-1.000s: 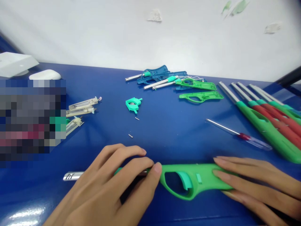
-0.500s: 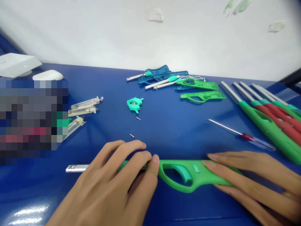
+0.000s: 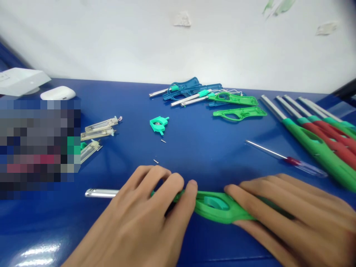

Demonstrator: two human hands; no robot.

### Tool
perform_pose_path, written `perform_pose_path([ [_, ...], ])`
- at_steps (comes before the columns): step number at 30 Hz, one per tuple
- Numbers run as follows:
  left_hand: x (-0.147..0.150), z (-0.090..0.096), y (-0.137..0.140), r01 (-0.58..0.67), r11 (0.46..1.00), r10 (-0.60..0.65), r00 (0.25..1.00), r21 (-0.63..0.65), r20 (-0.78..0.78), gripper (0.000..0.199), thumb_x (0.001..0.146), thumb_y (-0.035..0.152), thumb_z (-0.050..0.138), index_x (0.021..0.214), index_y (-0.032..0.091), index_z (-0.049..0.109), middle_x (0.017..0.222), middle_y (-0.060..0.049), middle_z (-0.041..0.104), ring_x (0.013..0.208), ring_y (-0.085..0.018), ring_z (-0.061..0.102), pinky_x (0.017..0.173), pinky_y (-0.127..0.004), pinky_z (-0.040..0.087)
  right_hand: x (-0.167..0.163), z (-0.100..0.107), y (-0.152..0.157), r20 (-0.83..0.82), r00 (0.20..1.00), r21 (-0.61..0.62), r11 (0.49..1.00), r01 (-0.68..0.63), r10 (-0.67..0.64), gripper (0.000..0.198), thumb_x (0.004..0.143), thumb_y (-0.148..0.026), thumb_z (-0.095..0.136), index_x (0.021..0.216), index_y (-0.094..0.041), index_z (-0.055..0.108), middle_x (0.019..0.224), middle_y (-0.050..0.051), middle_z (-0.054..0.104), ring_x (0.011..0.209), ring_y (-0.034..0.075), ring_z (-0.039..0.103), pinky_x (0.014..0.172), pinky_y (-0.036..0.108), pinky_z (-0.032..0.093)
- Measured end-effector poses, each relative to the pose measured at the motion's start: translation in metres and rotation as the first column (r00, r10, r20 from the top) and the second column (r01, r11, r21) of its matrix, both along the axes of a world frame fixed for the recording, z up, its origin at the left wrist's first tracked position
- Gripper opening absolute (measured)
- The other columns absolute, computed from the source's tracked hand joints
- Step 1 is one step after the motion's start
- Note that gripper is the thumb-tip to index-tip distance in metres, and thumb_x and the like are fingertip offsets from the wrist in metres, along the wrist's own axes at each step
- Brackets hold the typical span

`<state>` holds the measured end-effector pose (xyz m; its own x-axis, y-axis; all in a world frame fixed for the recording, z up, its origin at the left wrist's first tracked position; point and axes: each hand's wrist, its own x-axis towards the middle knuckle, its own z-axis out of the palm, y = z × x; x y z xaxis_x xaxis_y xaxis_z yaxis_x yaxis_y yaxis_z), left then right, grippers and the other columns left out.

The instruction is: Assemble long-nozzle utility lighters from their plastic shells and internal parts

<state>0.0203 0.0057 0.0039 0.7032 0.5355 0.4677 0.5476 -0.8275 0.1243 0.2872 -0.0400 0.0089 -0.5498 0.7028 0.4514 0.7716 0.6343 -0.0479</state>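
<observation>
A green gas lighter [image 3: 225,215] with a silver metal tube lies crosswise low over the blue table, its trigger loop facing me. My left hand [image 3: 147,211] is closed round its front part, where the tube meets the body, and covers much of it. The fingers of my right hand [image 3: 289,211] are closed on the handle end, which they mostly hide. Two small screws [image 3: 156,161] lie beyond my left hand, near a loose turquoise trigger piece [image 3: 159,125]. To the right rests a screwdriver [image 3: 292,160] with a clear and red handle.
Finished-looking green and red lighters [image 3: 314,148] lie in a row at right. Blue and green shell halves [image 3: 239,113] with metal tubes are at the back. Clear fuel tanks [image 3: 100,128] lie left, by a pixelated area. A white case [image 3: 58,93] sits behind, before the white wall.
The lighter has rolled a little, so its lower edge shows more, and shifted slightly right. My right hand has moved left along the handle and gripped further over it.
</observation>
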Motion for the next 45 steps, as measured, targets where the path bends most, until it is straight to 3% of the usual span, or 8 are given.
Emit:
perform_pose_path([
  [5, 0.004, 0.005, 0.001, -0.013, 1.000, 0.014, 1.000, -0.023, 0.025, 0.035, 0.101, -0.001, 0.045, 0.091, 0.018, 0.073, 0.084, -0.002, 0.067, 0.076, -0.022, 0.055, 0.073, -0.039, 0.045, -0.010, -0.001, 0.005, 0.052, 0.997, 0.070, 0.996, -0.058, 0.054, 0.021, 0.113, -0.018, 0.047, 0.121, -0.015, 0.067, 0.091, 0.004, 0.079, 0.079, 0.020, 0.072, 0.076, 0.039, 0.050],
  [11, 0.008, 0.000, -0.004, -0.067, 0.995, 0.067, 0.998, 0.077, -0.010, 0.042, 0.107, 0.004, 0.038, 0.090, 0.020, 0.073, 0.086, -0.002, 0.073, 0.085, -0.025, 0.061, 0.085, -0.043, 0.042, -0.009, -0.007, 0.004, 0.037, 0.997, 0.070, 0.995, -0.069, 0.066, 0.025, 0.114, -0.018, 0.044, 0.119, -0.014, 0.069, 0.088, 0.004, 0.079, 0.075, 0.019, 0.070, 0.079, 0.040, 0.049],
  [19, -0.004, 0.002, -0.010, -0.034, 0.964, 0.046, 0.998, 0.263, -0.040, 0.024, 0.106, 0.005, 0.047, 0.106, 0.013, 0.070, 0.094, -0.005, 0.080, 0.098, -0.027, 0.063, 0.093, -0.048, 0.042, -0.011, -0.014, -0.003, -0.009, 0.996, 0.139, 0.987, -0.084, 0.086, 0.023, 0.110, -0.011, 0.049, 0.114, -0.012, 0.072, 0.081, 0.002, 0.079, 0.065, 0.017, 0.065, 0.072, 0.040, 0.046],
  [24, -0.009, -0.003, -0.013, -0.026, 0.959, 0.034, 0.999, 0.281, -0.024, 0.029, 0.107, 0.003, 0.044, 0.112, 0.013, 0.071, 0.100, -0.006, 0.081, 0.104, -0.025, 0.066, 0.103, -0.048, 0.043, -0.010, -0.018, -0.005, -0.015, 0.998, 0.187, 0.981, -0.059, 0.063, 0.025, 0.111, -0.018, 0.050, 0.112, -0.015, 0.075, 0.075, 0.001, 0.076, 0.066, 0.017, 0.067, 0.069, 0.038, 0.049],
  [33, 0.000, -0.008, -0.016, -0.110, 0.928, 0.085, 0.993, 0.356, 0.086, 0.031, 0.108, 0.008, 0.042, 0.120, 0.012, 0.071, 0.108, -0.007, 0.080, 0.114, -0.023, 0.068, 0.122, -0.046, 0.040, -0.019, -0.007, 0.007, -0.144, 0.988, 0.077, 0.995, 0.068, -0.056, 0.035, 0.099, -0.058, 0.068, 0.114, -0.030, 0.082, 0.072, 0.002, 0.076, 0.081, 0.025, 0.077, 0.068, 0.030, 0.064],
  [38, 0.000, -0.005, -0.017, -0.146, 0.926, 0.113, 0.987, 0.349, 0.111, 0.026, 0.108, 0.009, 0.049, 0.120, 0.015, 0.071, 0.105, -0.003, 0.079, 0.110, -0.021, 0.067, 0.120, -0.044, 0.042, -0.010, 0.000, 0.005, -0.223, 0.969, -0.061, 0.993, 0.097, -0.109, 0.032, 0.102, -0.059, 0.065, 0.108, -0.032, 0.081, 0.078, 0.000, 0.080, 0.074, 0.022, 0.078, 0.055, 0.024, 0.062],
  [41, -0.005, -0.005, -0.014, -0.083, 0.925, 0.050, 0.994, 0.370, 0.097, 0.027, 0.110, 0.012, 0.048, 0.118, 0.017, 0.072, 0.110, -0.003, 0.075, 0.111, -0.021, 0.066, 0.119, -0.044, 0.042, -0.006, 0.003, 0.003, -0.245, 0.963, -0.185, 0.980, 0.068, -0.113, 0.031, 0.109, -0.056, 0.054, 0.104, -0.032, 0.074, 0.083, -0.004, 0.082, 0.064, 0.015, 0.077, 0.045, 0.017, 0.056],
  [45, -0.007, -0.005, -0.011, -0.056, 0.974, 0.043, 0.997, 0.221, 0.067, 0.036, 0.107, 0.007, 0.047, 0.133, 0.015, 0.069, 0.116, -0.008, 0.070, 0.115, -0.025, 0.063, 0.113, -0.048, 0.041, -0.007, 0.002, 0.002, -0.281, 0.959, -0.183, 0.983, -0.011, -0.041, 0.022, 0.113, -0.046, 0.050, 0.111, -0.029, 0.064, 0.091, -0.005, 0.083, 0.067, 0.012, 0.079, 0.057, 0.015, 0.060],
])
